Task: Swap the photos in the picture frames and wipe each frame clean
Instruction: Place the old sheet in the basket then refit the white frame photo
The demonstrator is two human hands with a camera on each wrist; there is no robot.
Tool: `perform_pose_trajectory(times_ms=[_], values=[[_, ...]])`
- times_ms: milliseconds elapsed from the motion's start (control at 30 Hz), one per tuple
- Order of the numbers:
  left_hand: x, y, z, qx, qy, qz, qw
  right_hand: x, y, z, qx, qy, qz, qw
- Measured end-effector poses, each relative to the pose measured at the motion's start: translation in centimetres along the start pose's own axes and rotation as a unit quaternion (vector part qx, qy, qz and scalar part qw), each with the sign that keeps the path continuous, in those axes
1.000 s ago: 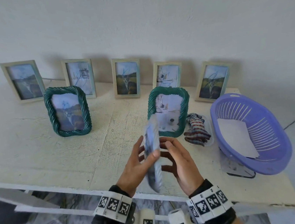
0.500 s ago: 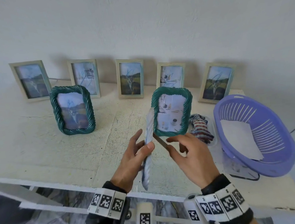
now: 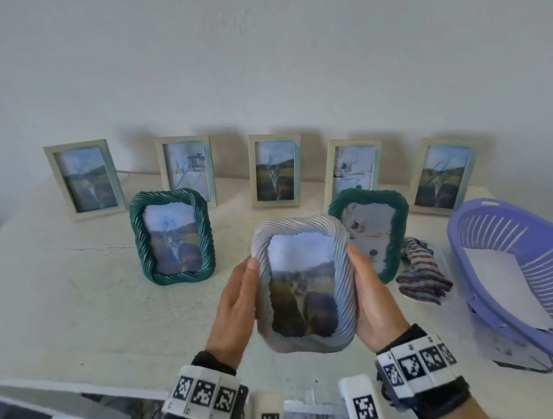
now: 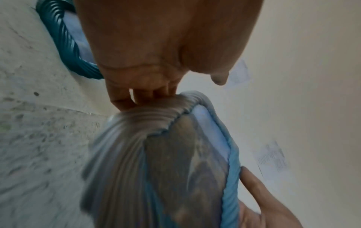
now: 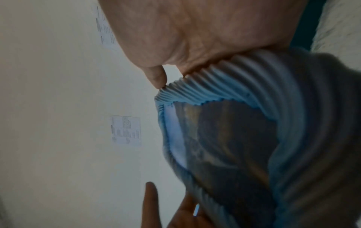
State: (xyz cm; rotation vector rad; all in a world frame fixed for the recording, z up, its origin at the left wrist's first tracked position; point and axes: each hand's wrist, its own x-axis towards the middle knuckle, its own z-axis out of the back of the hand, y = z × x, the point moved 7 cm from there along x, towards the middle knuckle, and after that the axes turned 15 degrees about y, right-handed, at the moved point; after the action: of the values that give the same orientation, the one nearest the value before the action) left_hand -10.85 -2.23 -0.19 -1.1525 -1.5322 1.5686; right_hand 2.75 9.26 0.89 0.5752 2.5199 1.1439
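Observation:
Both hands hold a pale blue-grey twisted-rope frame (image 3: pixel 302 285) upright above the table's front edge, its photo of an animal in a field facing me. My left hand (image 3: pixel 240 299) grips its left side, thumb on the front. My right hand (image 3: pixel 370 288) grips the right side. The left wrist view shows the frame (image 4: pixel 156 169) blurred under the left fingers (image 4: pixel 140 95); the right wrist view shows the frame (image 5: pixel 254 138) under the right thumb (image 5: pixel 156 77). Two green rope frames stand behind: one at the left (image 3: pixel 172 236), one (image 3: pixel 377 229) partly hidden by the held frame.
Several pale rectangular frames (image 3: pixel 275 169) lean in a row against the wall on the white table (image 3: pixel 55 303). A striped cloth (image 3: pixel 420 275) lies right of the hands. A purple basket (image 3: pixel 531 283) holding white paper sits at the right end.
The pale frame was held edge-on in the left hand, with the right hand at its back. It has turned to face me, and both hands now hold its sides.

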Motion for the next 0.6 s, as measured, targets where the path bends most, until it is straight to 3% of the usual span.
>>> perform_pose_trajectory(times_ms=[167,333,500,600], values=[[4.7,-0.3,3.3,-0.076,0.035,0.078,0.993,4.9,0.1,0.4,-0.08,-0.026,0.0,0.996],[9.0,-0.5,5.6,-0.079,0.01,0.09,0.993,8.7,1.0,1.5,-0.187,-0.085,-0.005,0.979],[10.9,-2.1,6.0,-0.025,-0.026,0.053,0.998,9.9,2.7,1.8,-0.418,-0.135,0.083,0.894],[11.7,-1.9,6.0,-0.016,-0.033,0.047,0.998,10.4,2.6,2.2,-0.503,-0.153,0.092,0.845]])
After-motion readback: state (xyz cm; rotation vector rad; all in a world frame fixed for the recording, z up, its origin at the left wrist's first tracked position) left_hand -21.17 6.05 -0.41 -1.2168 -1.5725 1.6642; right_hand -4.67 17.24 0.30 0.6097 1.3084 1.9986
